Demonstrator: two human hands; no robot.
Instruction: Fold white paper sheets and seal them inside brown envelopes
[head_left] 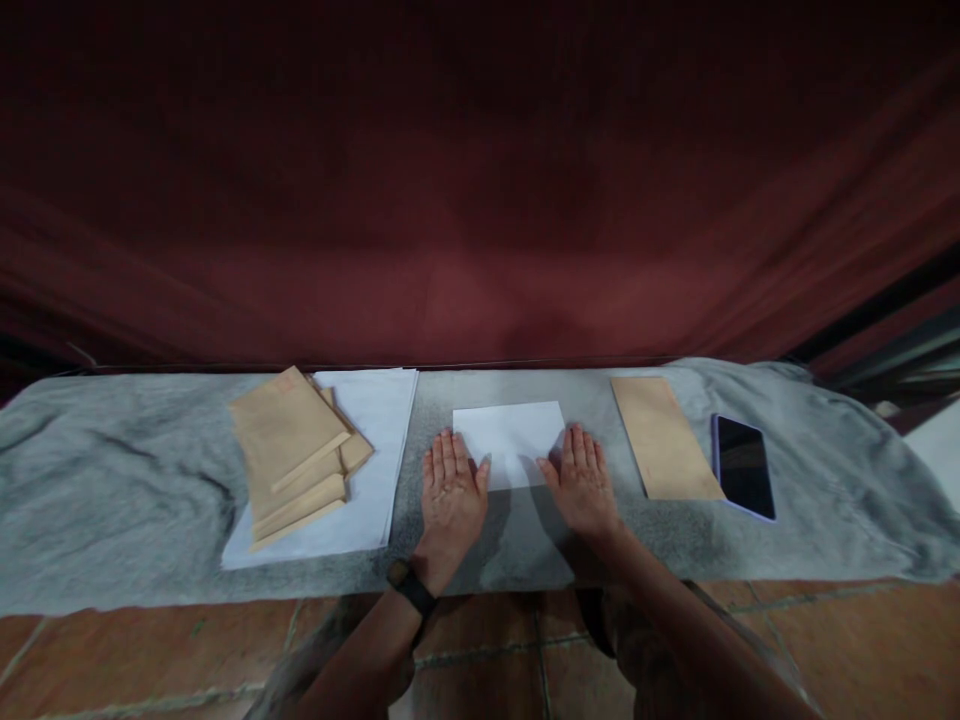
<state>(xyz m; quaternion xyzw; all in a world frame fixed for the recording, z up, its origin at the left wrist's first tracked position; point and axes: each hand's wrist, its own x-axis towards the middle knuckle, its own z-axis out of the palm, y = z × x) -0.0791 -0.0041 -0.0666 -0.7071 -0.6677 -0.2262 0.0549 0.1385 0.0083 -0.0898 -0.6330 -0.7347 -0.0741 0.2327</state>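
A white sheet of paper [511,438], smaller than the sheets at the left and perhaps folded, lies flat in front of me. My left hand [453,492] rests palm down at its left edge, fingers stretched out and the thumb near the lower left corner. At the opposite edge, my right hand [583,488] also lies flat with its fingers extended and its thumb over the paper's lower right corner. Neither hand grips anything. Right of my right hand sits a single brown envelope [664,440].
A grey cloth [90,480] covers the long, narrow surface. At the left, several brown envelopes [289,425] are piled on a stack of white paper [379,440]. A phone [744,466] lies at the right, beside the single envelope. Behind hangs a dark red curtain [465,250]; below are floor tiles [187,650].
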